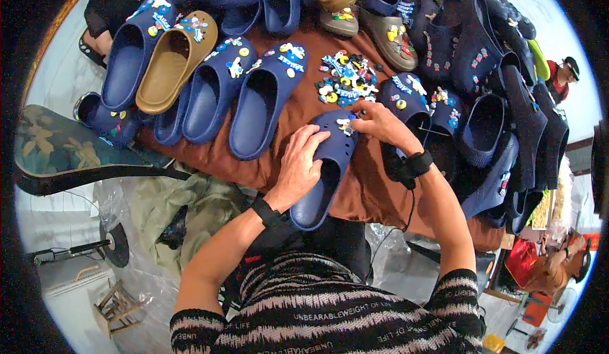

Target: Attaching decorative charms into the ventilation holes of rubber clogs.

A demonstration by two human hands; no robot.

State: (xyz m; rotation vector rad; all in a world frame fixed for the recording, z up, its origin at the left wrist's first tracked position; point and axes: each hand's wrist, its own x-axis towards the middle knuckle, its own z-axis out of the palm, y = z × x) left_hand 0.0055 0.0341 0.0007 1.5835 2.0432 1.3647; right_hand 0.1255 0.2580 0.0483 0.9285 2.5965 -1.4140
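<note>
A navy blue clog (315,203) with holes in its upper lies in front of me, toe pointing away and heel at the table's near edge. My left hand (299,165) grips its left side, the fingers laid over the upper. At the toe, my right hand (384,127) has its thumb and fingers at a small white and yellow shoe charm (345,125) on the upper; the fingertips are partly hidden. Just beyond the toe lies a heap of loose, colourful shoe charms (347,78).
Decorated navy clogs (263,110) and a tan clog (177,62) stand to the left on the brown cloth (298,91). More clogs (485,125) are heaped on the right. A dark cable (412,211) hangs from my right wrist. Other people (564,78) are around the table.
</note>
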